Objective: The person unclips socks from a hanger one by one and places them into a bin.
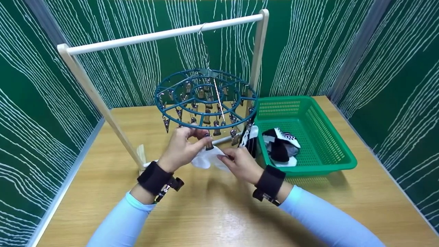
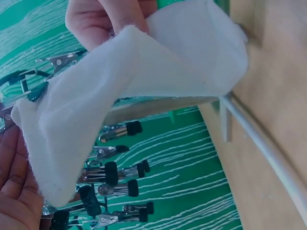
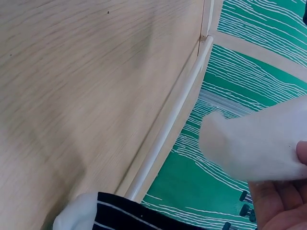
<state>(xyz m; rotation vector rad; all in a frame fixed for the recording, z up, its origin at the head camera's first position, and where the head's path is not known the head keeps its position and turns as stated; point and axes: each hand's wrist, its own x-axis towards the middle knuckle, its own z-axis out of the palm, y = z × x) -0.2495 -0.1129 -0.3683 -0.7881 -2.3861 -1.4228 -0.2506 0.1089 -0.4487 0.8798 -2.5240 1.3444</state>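
Note:
A white sock (image 1: 201, 161) hangs at the front rim of a round blue-green drying hanger (image 1: 185, 122) with many clips. With thumb and fingers my left hand (image 1: 180, 146) pinches a dark-ended metal clip (image 1: 209, 146) at the sock's upper edge. My right hand (image 1: 242, 164) pinches the sock on its right side. The white cloth (image 2: 192, 52) spans between both hands in the left wrist view. In the right wrist view, the sock's rounded end (image 3: 225, 143) sticks out from the right hand's fingers. Whether the clip bites the cloth is hidden.
A wooden stand (image 1: 164, 35) carries the hanger. On its right side hangs a black-and-white striped sock (image 1: 252, 142). A green basket (image 1: 319, 137) stands on the table at right, holding black, white and grey socks (image 1: 282, 145). Patterned green walls surround the table.

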